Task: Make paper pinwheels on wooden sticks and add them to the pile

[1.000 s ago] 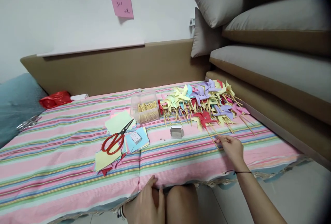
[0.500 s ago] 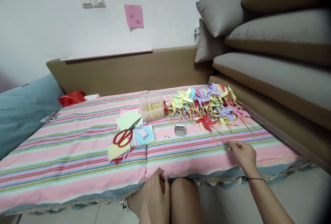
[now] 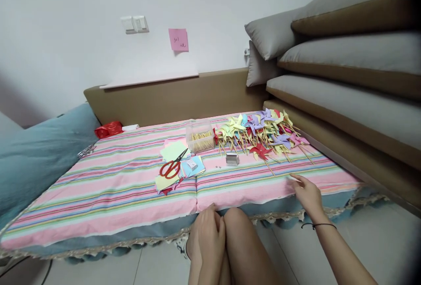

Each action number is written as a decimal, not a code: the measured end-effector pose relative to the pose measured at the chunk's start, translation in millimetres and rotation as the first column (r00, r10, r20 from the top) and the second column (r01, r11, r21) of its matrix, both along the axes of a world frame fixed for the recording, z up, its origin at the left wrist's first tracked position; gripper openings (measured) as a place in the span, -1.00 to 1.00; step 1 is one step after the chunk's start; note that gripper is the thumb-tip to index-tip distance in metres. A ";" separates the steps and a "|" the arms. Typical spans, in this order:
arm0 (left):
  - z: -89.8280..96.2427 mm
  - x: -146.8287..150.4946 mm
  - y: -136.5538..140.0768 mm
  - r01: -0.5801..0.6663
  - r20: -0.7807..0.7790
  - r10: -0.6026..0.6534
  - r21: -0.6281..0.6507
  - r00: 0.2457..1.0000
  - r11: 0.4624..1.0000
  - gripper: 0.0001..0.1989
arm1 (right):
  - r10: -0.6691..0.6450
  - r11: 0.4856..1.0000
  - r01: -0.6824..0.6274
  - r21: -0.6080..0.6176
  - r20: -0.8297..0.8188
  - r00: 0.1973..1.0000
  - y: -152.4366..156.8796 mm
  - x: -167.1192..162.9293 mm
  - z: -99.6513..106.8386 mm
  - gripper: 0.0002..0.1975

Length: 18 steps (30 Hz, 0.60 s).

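My left hand rests on my left knee, fingers stretched out and holding nothing. My right hand hovers by the front edge of the striped cloth, its thumb and fingers apart with nothing visible between them. Closest to it lies a red paper pinwheel on a thin wooden stick. Behind that is a pile of pinwheels in yellow, purple, red and pink. Left of the pile stands a clear plastic box of wooden sticks. A small open grey box sits in front, beside two tiny pieces.
Red-handled scissors lie across stacks of coloured paper, with a small white box on the blue sheets. Farther left are a red plastic bag and a shiny item. Stacked cushions rise at the right.
The camera view has shifted, so the scene sits differently in the frame. Both hands stay in nearly the same places, and none of the items on the cloth has visibly been moved.
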<state>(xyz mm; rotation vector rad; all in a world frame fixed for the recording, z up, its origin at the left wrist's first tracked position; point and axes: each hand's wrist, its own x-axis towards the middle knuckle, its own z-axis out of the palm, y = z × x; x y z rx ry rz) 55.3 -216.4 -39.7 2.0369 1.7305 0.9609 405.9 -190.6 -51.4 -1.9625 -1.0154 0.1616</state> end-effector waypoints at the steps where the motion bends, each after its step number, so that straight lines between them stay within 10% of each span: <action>1: 2.7 -1.1 -1.3 0.008 0.009 -0.008 -0.004 1.000 1.000 -0.63 | 0.019 1.000 -0.019 -0.015 0.011 1.000 7.0 2.3 0.0 -0.57; 9: 21.6 -0.6 -6.8 0.036 0.042 -0.033 -0.056 0.999 0.998 -0.67 | 0.141 0.985 -0.128 -0.112 0.118 0.983 77.1 26.1 3.3 -0.79; 18: 18.2 10.0 4.0 0.292 -0.253 -0.234 0.221 0.939 0.931 -0.75 | 0.080 0.996 -0.070 -0.063 0.173 0.982 79.9 31.4 12.5 -0.85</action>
